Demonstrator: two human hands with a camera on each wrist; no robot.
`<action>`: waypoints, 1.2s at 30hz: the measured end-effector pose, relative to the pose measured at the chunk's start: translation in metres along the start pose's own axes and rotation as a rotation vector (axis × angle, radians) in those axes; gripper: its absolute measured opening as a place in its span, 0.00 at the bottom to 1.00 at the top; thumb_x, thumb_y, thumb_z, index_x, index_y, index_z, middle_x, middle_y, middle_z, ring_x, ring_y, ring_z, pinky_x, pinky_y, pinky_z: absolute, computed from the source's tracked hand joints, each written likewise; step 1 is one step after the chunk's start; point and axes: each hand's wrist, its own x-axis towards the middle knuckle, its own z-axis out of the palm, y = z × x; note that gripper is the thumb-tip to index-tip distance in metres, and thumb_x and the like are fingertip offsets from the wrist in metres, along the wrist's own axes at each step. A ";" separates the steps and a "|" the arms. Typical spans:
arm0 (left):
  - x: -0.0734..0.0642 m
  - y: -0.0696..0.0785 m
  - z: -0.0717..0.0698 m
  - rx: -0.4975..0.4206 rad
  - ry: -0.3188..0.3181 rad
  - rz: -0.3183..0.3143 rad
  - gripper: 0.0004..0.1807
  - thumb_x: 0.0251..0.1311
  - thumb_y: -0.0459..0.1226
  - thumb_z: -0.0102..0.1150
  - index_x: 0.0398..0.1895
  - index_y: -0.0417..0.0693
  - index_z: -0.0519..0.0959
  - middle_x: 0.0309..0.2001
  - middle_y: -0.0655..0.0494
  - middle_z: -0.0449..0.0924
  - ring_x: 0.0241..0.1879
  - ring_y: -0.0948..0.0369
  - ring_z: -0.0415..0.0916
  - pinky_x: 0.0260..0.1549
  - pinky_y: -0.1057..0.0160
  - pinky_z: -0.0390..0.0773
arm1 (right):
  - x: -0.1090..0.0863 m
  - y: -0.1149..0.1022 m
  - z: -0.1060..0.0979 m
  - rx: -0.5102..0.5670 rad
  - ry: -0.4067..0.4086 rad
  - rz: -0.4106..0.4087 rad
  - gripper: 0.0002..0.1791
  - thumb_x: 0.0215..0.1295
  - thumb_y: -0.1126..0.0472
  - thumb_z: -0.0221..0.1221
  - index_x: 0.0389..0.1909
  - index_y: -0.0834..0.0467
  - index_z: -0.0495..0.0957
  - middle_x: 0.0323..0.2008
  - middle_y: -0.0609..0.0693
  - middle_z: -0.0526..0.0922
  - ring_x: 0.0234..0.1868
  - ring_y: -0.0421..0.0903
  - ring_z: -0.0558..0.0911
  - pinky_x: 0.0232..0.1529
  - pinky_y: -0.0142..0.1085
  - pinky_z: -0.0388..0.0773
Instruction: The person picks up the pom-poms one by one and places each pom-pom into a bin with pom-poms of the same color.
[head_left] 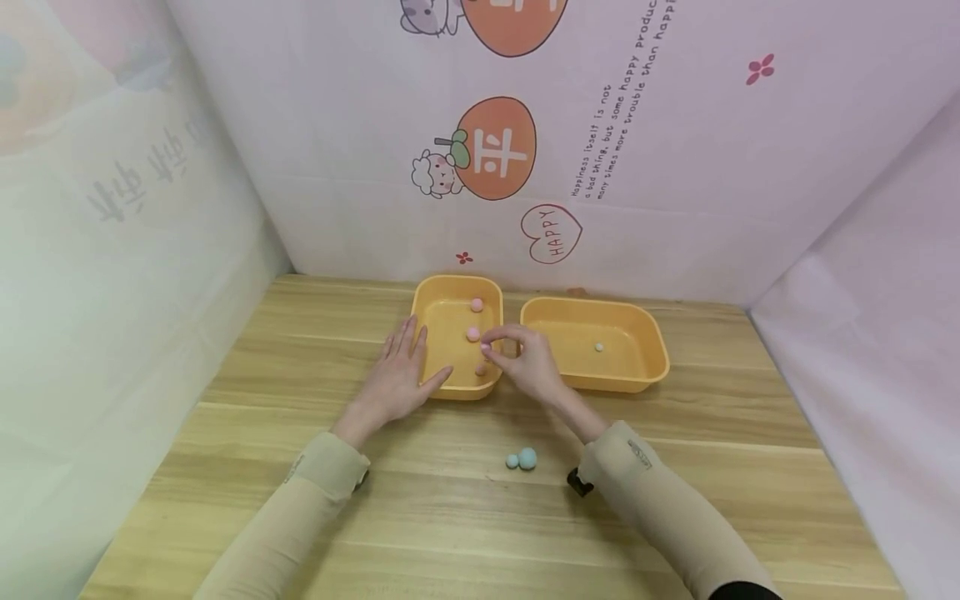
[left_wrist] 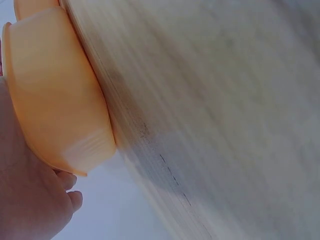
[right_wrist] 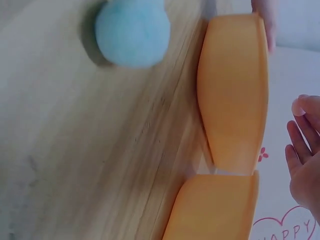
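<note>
Pink ball (head_left: 486, 347) pinched between thumb and index fingertip of right hand (head_left: 534, 364). Raised above rim level in the right wrist view; seen against the right side of left tray (head_left: 448, 321) in the head view. Can't tell if over the tray floor or right over the rim.

Main risk, probably: small contact patch on a round thing. Could squirt out if squeezed off-centre. If released over the rim, could bounce into the gap next to right tray (head_left: 573, 343) rather than land inside. Could also bump middle pink ball (head_left: 472, 334), seen just beside the pinch, on lowering.

Left hand (head_left: 395, 375) spread along the left and near rim of left tray, fingers mostly straight, nothing pinched. Decent brace; could tip or slide the tray if leaned on too hard, setting loose contents rolling. Also inside: far pink ball (head_left: 477, 305) and small pinkish ball (head_left: 481, 370), both toward the right side.

Further out: small pale ball (head_left: 598, 347) alone in right tray. On wooden table (head_left: 450, 517), large blue ball (head_left: 528, 458) and small blue ball (head_left: 512, 462), side by side, unwalled. Could roll off if brushed by right sleeve (head_left: 660, 492).
</note>
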 end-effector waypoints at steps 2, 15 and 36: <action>0.000 0.000 -0.001 0.004 0.000 0.003 0.55 0.81 0.69 0.38 0.90 0.34 0.44 0.91 0.37 0.30 0.92 0.40 0.34 0.91 0.39 0.41 | 0.007 0.003 0.001 -0.003 0.012 0.010 0.07 0.69 0.71 0.72 0.46 0.68 0.90 0.48 0.62 0.94 0.57 0.62 0.90 0.64 0.65 0.83; 0.002 0.000 -0.004 -0.005 -0.012 -0.001 0.55 0.82 0.69 0.39 0.90 0.36 0.43 0.91 0.39 0.27 0.92 0.40 0.33 0.90 0.39 0.39 | 0.043 0.015 0.005 -0.042 0.051 0.087 0.11 0.75 0.64 0.69 0.50 0.68 0.89 0.54 0.63 0.92 0.53 0.59 0.86 0.61 0.54 0.82; -0.001 0.003 -0.002 0.012 0.002 -0.010 0.55 0.81 0.69 0.40 0.90 0.35 0.45 0.91 0.37 0.30 0.92 0.40 0.35 0.90 0.40 0.41 | 0.050 0.023 0.017 -0.133 0.056 0.149 0.12 0.74 0.66 0.68 0.54 0.67 0.89 0.53 0.62 0.92 0.46 0.64 0.83 0.48 0.42 0.75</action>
